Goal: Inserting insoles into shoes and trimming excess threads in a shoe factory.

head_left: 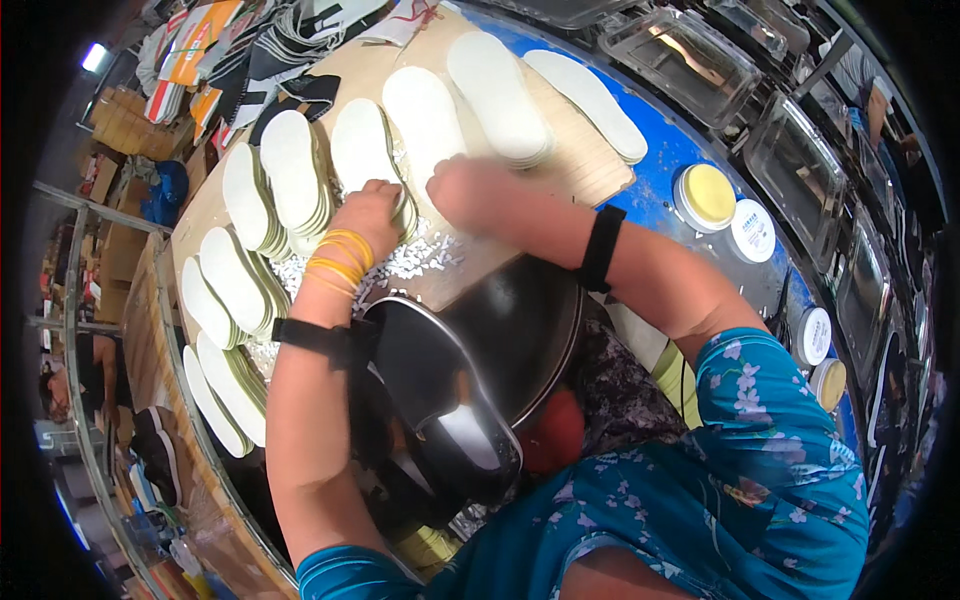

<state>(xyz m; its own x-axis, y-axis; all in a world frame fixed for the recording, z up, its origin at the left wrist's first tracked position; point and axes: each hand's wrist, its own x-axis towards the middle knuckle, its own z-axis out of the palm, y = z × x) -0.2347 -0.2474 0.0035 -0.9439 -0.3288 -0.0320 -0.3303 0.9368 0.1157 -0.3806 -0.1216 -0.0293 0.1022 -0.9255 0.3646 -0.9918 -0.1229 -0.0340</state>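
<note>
The left hand (pixel 365 215) contacts a stack of insoles (pixel 358 140). The right hand (pixel 475 197), blurred, is located at the adjacent insole (pixel 420 110). White scraps (pixel 428 256) lie below.

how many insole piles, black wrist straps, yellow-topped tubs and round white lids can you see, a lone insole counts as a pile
insole piles: 10
black wrist straps: 2
yellow-topped tubs: 2
round white lids: 2
total: 16
</note>
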